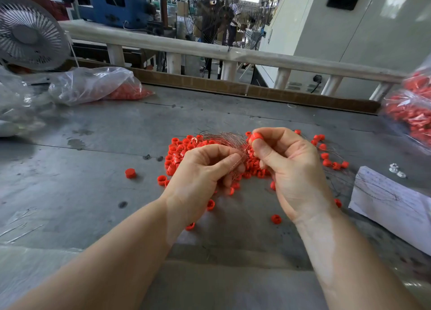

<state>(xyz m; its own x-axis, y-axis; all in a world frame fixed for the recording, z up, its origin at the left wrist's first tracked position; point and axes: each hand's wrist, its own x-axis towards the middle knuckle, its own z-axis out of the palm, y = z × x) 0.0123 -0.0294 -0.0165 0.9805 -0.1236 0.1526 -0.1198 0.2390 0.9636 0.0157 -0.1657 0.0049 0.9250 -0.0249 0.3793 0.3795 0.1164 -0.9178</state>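
A heap of small red plastic caps lies on the grey metal table, with more caps scattered around it. My left hand holds a bundle of thin copper-coloured wires that fans out over the heap. My right hand pinches a single red cap between thumb and forefinger, just right of the wire bundle's gathered end. Both hands hover above the heap's near side.
A clear bag with red caps lies at the back left beside a white fan. Another bag of red parts sits at the right edge. White paper and small white nuts lie at right. A railing borders the far edge.
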